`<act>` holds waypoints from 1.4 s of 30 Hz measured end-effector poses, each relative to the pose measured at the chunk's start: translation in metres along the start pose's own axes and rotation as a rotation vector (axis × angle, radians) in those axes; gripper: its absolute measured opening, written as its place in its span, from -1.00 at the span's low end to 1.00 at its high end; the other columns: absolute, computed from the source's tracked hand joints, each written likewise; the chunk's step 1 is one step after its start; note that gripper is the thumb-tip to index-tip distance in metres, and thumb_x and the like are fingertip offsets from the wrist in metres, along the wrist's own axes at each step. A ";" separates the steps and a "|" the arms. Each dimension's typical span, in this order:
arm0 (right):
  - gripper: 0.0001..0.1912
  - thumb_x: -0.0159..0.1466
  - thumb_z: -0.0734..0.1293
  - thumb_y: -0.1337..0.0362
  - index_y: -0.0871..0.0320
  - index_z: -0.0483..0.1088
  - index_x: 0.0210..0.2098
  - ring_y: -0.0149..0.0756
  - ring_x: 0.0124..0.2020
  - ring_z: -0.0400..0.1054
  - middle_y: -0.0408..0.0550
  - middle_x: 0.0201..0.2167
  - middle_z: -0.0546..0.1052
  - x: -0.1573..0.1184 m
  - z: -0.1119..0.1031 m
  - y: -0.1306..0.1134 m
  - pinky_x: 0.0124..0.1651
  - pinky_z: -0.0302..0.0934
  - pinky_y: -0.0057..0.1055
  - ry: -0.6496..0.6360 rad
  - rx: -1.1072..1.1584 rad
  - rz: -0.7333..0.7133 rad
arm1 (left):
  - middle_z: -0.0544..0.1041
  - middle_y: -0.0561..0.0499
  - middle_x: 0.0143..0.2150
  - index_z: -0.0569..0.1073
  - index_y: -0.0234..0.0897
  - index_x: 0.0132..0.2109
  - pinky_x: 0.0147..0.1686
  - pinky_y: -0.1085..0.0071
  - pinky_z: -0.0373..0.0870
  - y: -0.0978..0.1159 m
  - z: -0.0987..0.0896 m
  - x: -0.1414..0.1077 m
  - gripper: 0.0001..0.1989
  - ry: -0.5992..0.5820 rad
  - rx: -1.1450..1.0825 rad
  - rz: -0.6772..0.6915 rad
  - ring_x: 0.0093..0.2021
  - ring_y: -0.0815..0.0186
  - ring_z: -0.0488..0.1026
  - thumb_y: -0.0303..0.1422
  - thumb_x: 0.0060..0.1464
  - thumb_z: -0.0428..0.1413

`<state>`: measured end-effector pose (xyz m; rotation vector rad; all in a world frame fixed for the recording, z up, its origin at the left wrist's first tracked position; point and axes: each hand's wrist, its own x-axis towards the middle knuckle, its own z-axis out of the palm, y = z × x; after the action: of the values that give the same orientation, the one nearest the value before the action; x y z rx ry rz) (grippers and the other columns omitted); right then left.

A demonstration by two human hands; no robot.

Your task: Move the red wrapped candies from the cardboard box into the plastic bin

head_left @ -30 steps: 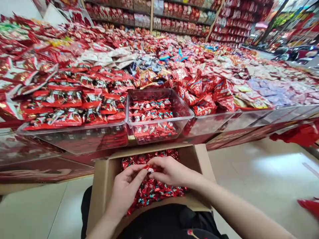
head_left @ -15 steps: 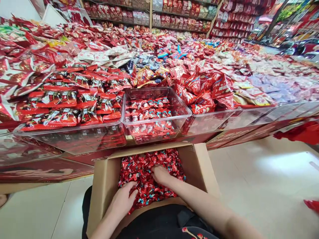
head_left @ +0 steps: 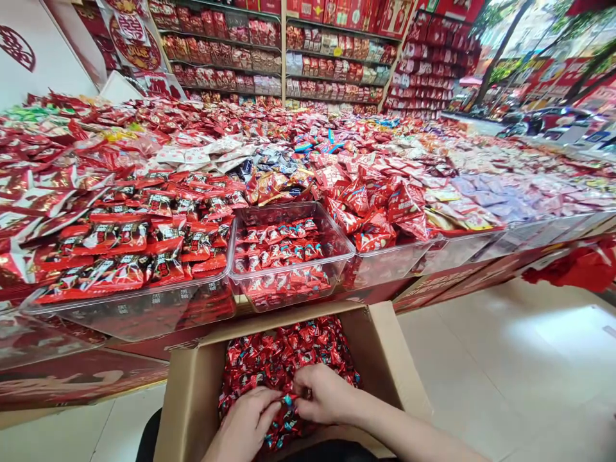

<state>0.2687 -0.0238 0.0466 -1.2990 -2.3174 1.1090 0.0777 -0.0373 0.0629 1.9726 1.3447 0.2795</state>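
An open cardboard box (head_left: 402, 366) stands against the display, with many small red-wrapped candies (head_left: 262, 353) inside. Both hands are in the box, close together over the candies. My right hand (head_left: 320, 393) has its thumb and fingers curled round a red and teal candy (head_left: 289, 400). My left hand (head_left: 250, 417) touches the same candy's left side, its thumb and fingers nearly together; whether it grips a piece is unclear. Just beyond the box, a clear plastic bin (head_left: 337, 260) is partly filled with rows of similar candies.
Left of the clear bin lie larger red and black packets (head_left: 120, 234); to its right are red pyramid-shaped packets (head_left: 380, 212). Heaps of wrapped sweets stretch behind, up to shelves (head_left: 221, 51). A red cloth-like item (head_left: 577, 266) is at the right, above the tiled floor (head_left: 481, 359).
The view has tilted up, showing more shelves. My right hand has drawn back toward my left hand, and a candy now shows between them.
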 end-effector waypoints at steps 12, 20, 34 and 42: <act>-0.96 0.10 0.22 0.39 0.19 0.28 -0.47 -0.47 -0.39 0.29 -0.10 -0.42 0.43 -0.024 -0.113 -0.076 -0.33 0.18 -0.51 0.393 0.338 -0.212 | 0.51 0.06 -0.36 0.44 -0.19 -0.33 -0.29 0.56 0.36 0.054 -0.042 -0.009 -0.80 0.245 -0.179 0.172 -0.31 0.37 0.44 -0.28 0.08 -0.06; -0.94 0.11 0.21 0.36 0.22 0.29 -0.40 -0.46 -0.45 0.26 -0.12 -0.48 0.41 0.047 -0.253 -0.102 -0.37 0.13 -0.48 0.617 -0.269 -0.182 | 0.46 -0.09 -0.22 0.39 -0.27 -0.17 -0.11 0.25 0.27 -0.019 -0.087 0.000 -0.76 0.835 0.302 0.175 -0.19 0.21 0.38 -0.30 0.01 -0.02; -0.76 -0.05 0.27 0.56 0.39 0.43 -0.35 -0.16 -0.27 0.37 0.17 -0.35 0.49 0.127 -0.230 -0.099 -0.30 0.18 -0.45 -0.199 -0.997 0.233 | 0.41 -0.17 -0.11 0.30 -0.26 -0.10 -0.08 0.11 0.23 -0.060 -0.057 0.011 -0.72 0.848 0.517 0.217 -0.11 0.12 0.34 -0.42 -0.03 0.00; -0.72 0.04 0.20 0.52 0.36 0.41 -0.26 -0.21 -0.24 0.37 0.13 -0.30 0.49 0.129 -0.223 -0.092 -0.28 0.18 -0.46 -0.263 -1.018 0.228 | 0.41 -0.18 -0.11 0.32 -0.27 -0.11 -0.08 0.12 0.22 -0.060 -0.056 0.011 -0.73 0.848 0.491 0.203 -0.10 0.11 0.32 -0.41 -0.02 0.00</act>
<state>0.2621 0.1630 0.2461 -1.8267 -3.1464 0.0426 0.0092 0.0086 0.0608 2.5390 1.8474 1.0602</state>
